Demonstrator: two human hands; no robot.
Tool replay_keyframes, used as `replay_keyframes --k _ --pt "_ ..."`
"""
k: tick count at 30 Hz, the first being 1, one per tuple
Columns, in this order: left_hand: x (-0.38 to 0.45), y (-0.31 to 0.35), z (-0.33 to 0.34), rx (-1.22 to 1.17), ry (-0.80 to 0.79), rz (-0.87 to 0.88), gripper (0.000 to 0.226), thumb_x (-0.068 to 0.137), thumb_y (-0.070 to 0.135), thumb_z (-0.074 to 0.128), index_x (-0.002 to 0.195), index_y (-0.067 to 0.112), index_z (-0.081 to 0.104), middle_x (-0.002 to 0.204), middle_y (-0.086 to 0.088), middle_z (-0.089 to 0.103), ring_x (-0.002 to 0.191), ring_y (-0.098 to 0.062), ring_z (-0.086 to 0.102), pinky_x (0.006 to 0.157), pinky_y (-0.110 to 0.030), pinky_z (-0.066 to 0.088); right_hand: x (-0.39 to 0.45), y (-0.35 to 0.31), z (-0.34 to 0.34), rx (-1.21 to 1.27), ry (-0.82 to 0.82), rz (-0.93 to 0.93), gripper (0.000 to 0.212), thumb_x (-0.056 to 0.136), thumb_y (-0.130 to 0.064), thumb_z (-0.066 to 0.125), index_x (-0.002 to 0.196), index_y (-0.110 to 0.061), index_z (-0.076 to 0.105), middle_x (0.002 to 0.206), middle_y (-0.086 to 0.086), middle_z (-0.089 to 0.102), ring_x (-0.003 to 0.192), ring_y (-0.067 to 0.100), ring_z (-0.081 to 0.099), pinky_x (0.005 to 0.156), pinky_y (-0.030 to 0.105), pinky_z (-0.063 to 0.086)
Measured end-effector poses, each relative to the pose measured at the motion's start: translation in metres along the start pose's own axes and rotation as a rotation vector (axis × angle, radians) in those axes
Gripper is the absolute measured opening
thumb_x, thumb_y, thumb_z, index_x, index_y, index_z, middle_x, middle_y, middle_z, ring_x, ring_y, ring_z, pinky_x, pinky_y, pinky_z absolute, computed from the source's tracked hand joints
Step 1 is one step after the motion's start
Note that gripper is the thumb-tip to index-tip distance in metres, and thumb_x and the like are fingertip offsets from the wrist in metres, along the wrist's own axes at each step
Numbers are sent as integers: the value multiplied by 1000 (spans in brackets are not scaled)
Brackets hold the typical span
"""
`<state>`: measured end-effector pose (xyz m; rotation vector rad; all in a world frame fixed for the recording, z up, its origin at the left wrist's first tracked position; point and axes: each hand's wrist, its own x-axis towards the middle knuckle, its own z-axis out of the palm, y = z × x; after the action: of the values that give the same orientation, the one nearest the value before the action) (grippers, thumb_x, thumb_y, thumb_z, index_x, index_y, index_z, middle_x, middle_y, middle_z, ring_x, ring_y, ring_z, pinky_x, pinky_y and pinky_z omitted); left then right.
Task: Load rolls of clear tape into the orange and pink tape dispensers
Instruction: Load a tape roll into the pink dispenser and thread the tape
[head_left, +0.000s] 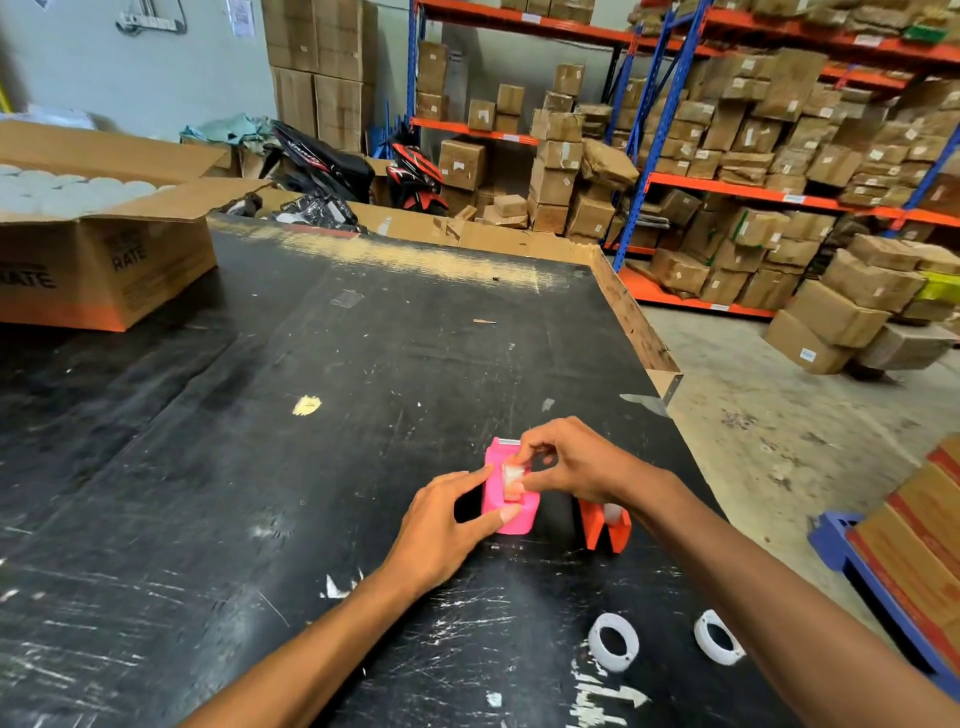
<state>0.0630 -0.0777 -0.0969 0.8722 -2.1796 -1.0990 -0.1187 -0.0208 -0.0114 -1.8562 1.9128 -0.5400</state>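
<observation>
The pink tape dispenser (497, 488) stands on the black table (260, 467) with a clear tape roll (513, 480) seated in its slot. My left hand (447, 525) grips the dispenser's left side, thumb pressed on its front. My right hand (566, 462) pinches the roll's top between thumb and fingers. The orange dispenser (605, 527) stands just to the right, partly hidden behind my right wrist, with a roll showing inside. Two white empty tape cores (614, 642) (719, 638) lie near the table's front right.
An open cardboard box (104, 260) full of tape rolls sits at the table's far left. The table's right edge (644, 338) drops to the concrete floor. Stacked orange boxes on a blue pallet (904, 545) stand at the right. Shelves of parcels fill the background.
</observation>
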Motion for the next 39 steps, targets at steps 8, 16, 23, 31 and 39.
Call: replay_keyframes --k 8,16,23,31,39 --pt "-1 1 2 15 19 -19 73 70 71 57 132 34 54 135 11 60 127 -1 49 108 -33 42 0 6 1 235 58 27 32 79 -16 77 109 -8 69 90 4 74 79 5 66 72 13 51" --pt "-4 12 0 -47 39 -3 59 73 69 54 126 42 56 127 20 64 119 5 55 104 -33 45 10 10 6 345 150 -24 21 74 5 77 94 4 69 66 0 65 54 -4 58 56 8 46" --pt "-3 7 3 2 13 -13 56 79 66 52 131 47 49 130 23 61 124 5 50 105 -38 44 31 19 -2 305 192 -43 20 74 12 68 87 -2 71 66 8 68 61 12 61 59 17 48" --pt "-6 10 3 39 -35 29 55 87 56 51 140 46 38 137 26 53 125 3 47 109 -30 38 55 32 -11 311 159 7 18 72 8 73 77 -9 73 61 0 68 62 12 62 67 28 50" --pt "-8 9 8 98 -58 48 46 89 52 45 134 43 48 131 20 57 122 -1 48 106 -25 37 67 47 -8 451 0 162 19 75 6 73 72 -12 69 47 -8 67 46 1 61 51 14 52"
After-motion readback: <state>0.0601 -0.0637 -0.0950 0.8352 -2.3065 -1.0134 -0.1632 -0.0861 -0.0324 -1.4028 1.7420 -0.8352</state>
